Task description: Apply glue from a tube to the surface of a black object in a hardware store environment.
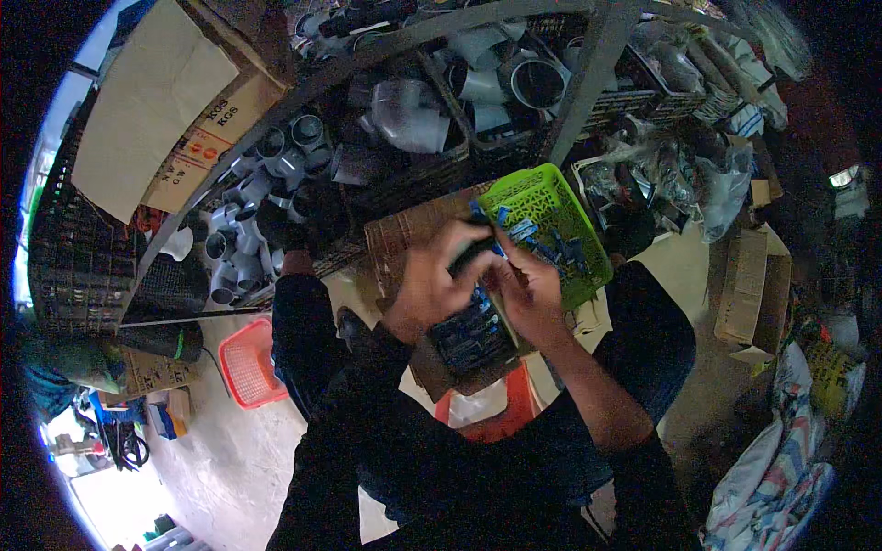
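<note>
My left hand (437, 279) is blurred, its fingers curled round a dark object that I cannot make out. Close against it, my right hand (530, 293) has its thumb and fingers pinched together near the same object; whether it grips a part of it is hidden. Just beyond the right hand leans a lime-green plastic basket (598, 265) with small blue pieces (524, 231) in it. Below the hands lies an open cardboard box (475, 381) holding dark pieces with blue parts (472, 330).
Crates of grey plastic pipe fittings (406, 117) stand on a metal-framed rack ahead. A red plastic basket (251, 365) is on the floor at left, an open carton (747, 293) at right. Bagged items (668, 172) lie at upper right, woven sacks (772, 461) at lower right.
</note>
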### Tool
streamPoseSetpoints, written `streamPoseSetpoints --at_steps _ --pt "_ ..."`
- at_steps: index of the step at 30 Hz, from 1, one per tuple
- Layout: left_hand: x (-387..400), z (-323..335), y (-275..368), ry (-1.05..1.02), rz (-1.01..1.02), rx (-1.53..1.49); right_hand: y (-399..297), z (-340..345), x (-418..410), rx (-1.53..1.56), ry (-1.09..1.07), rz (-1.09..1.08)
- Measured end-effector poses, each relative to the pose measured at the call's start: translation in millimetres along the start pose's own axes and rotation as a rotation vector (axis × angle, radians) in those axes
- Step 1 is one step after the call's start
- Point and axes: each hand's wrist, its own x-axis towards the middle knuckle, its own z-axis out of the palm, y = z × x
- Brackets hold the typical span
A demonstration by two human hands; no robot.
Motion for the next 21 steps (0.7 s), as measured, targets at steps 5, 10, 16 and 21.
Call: streamPoseSetpoints --at_steps 5,10,16,21 --pt "6.0 -5.8 6.4 0.006 -0.1 -0.044 1.1 0.8 -0.1 0.017 0.049 -0.069" --pt "4.5 2.1 -8.7 0.167 -0.197 -0.051 -7.2 1.4 -1.6 0.173 0.046 0.071" --pt "0.0 4.2 3.7 0.013 -0.162 -0.145 -12.2 5.9 4.5 0.404 0.141 0.04" --pt "6.8 -0.5 6.8 0.077 -0.074 -0.019 -2.6 3.9 4.2 0.272 0.138 0.07"
